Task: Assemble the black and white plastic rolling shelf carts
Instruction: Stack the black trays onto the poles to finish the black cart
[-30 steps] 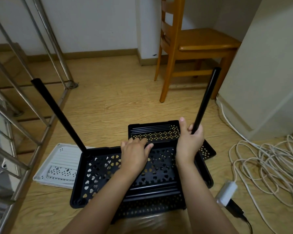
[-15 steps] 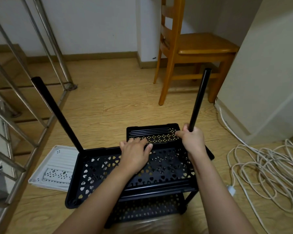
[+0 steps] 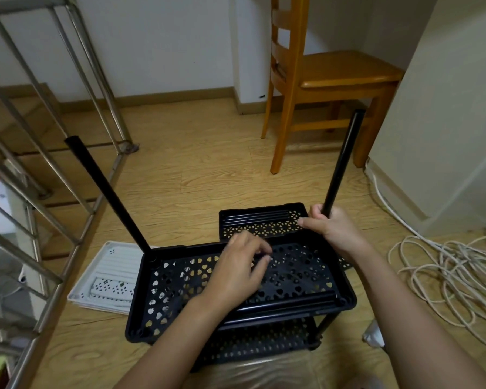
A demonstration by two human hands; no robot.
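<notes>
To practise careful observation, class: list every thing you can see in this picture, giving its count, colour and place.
black shelf trays: three, black; two in the part-built cart, one on the floor behind
corner pole: one, black; stands in the top tray's far left corner
held pole: one, black; far right corner
white trays: stack, count unclear, white; floor left of the cart
chair: one, brown wood; by the wall
cable: one coil, white; floor at right
metal frame: one, silver; far left
left hand: rests on the top tray
right hand: grips the held pole
</notes>
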